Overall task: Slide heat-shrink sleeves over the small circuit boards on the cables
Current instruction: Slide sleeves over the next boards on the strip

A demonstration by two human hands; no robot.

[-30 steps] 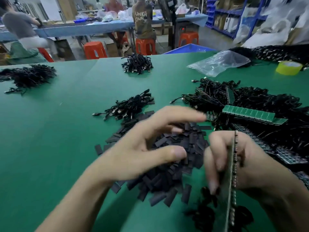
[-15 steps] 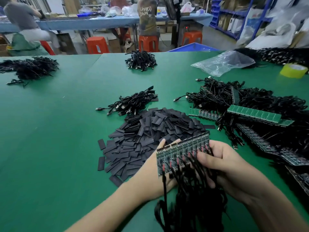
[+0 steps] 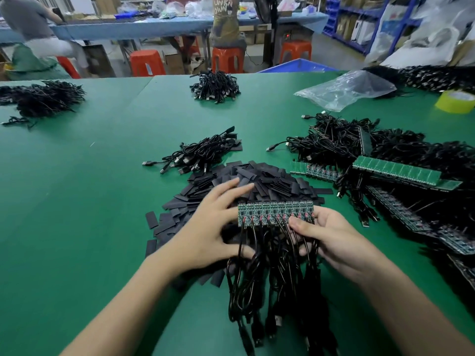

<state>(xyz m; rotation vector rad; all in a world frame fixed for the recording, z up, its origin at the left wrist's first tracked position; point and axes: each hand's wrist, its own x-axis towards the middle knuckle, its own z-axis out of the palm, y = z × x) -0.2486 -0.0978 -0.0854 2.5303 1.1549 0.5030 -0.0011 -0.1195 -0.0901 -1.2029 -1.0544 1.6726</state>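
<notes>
Right hand [image 3: 331, 240] grasps a strip of circuit boards [image 3: 275, 211] above the counter's [image 3: 77, 201] near edge, thumb across its right end; black cables [image 3: 270, 291] hang from it; left hand [image 3: 205, 232], fingers extended and holding nothing, lies over the pile of black sleeves [image 3: 257, 181] just behind the strip.

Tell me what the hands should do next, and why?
Probably the left hand should pinch one sleeve from the pile of flat black heat-shrink sleeves: its fingers stretch over it empty, while the right hand holds the green strip of bare circuit boards.
</notes>
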